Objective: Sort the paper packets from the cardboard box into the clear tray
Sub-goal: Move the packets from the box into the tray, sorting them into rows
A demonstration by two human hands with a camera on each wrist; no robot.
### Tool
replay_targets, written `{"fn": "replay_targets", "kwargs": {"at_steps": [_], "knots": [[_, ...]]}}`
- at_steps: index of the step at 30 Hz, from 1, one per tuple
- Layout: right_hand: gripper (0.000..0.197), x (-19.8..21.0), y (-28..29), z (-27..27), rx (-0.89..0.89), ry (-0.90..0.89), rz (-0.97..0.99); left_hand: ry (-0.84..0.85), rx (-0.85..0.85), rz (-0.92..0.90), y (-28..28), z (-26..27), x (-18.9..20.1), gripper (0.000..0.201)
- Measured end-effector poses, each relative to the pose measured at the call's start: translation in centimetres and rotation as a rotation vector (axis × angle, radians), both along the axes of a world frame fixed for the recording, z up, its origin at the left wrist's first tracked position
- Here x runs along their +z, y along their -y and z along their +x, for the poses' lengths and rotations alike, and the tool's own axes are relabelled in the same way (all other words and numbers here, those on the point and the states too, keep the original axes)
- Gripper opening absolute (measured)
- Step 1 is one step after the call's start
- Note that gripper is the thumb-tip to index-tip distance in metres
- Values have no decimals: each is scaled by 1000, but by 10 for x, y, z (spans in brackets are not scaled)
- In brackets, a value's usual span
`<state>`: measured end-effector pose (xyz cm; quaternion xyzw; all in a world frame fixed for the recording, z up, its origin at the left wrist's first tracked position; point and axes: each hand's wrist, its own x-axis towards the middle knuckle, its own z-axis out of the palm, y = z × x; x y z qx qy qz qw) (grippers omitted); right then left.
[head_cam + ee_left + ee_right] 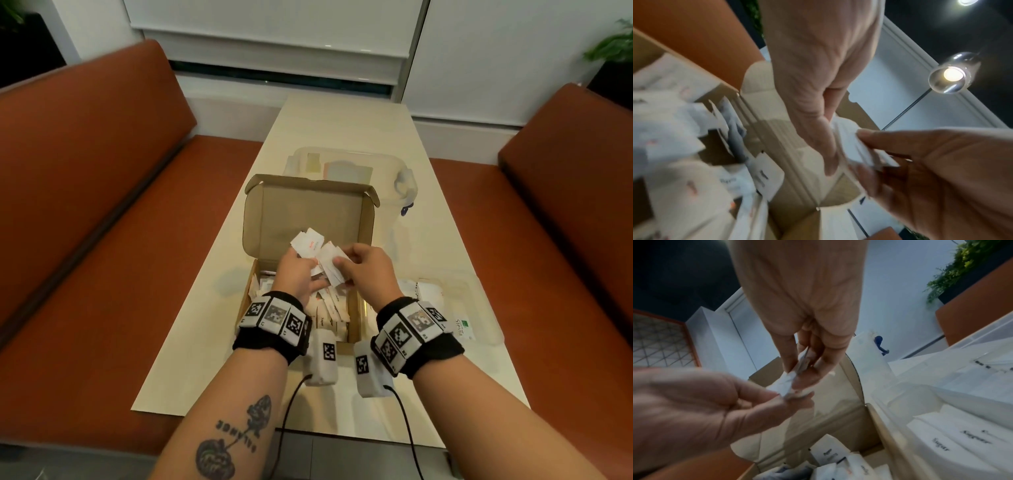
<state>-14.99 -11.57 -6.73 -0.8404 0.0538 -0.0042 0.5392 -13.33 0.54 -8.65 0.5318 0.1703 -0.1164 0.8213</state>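
The open cardboard box [308, 212] stands mid-table with its lid upright, and loose white paper packets [329, 308] lie inside. Above the box both hands hold one fanned bunch of white packets [318, 250]. My left hand [301, 262] grips the bunch from the left, thumb and fingers curled round it [855, 146]. My right hand [342, 265] pinches packets at the bunch's right side [791, 386]. The clear tray [486, 308] lies right of the box. In the right wrist view it holds rows of "Sugar" packets [953, 439].
A clear lidded plastic container [349, 164] stands behind the box lid. Orange benches flank the pale table [445, 222] on the left [102, 205] and the right [548, 222]. Black cables hang from both wrist units over the near table edge.
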Motion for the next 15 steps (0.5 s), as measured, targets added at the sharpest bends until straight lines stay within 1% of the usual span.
{"fn": "replay_targets", "kwargs": {"at_steps": [2,5,8,9,12,13,14,15], "knots": [[14,-2,4,-2,-27,26,-28,5,-4,-58,8,-3,2,48],[16,-8,11,-3,-41,30,-87,-35,14,-142,16,-8,0,43],[17,-15,17,-6,-71,36,-143,-99,37,-159,21,-12,-2,40],[19,-16,19,-6,-89,41,-185,-113,44,-155,23,-12,-3,41],[30,-19,24,-8,-125,28,-415,-128,74,-179,28,-13,-4,40],[34,-19,25,-9,-118,0,-429,-130,83,-193,30,-14,-4,37],[36,-20,27,-10,-100,-35,-368,-132,84,-202,32,-13,-4,35],[36,-20,27,-11,-83,-64,-255,-135,77,-203,35,-14,-3,33]]}}
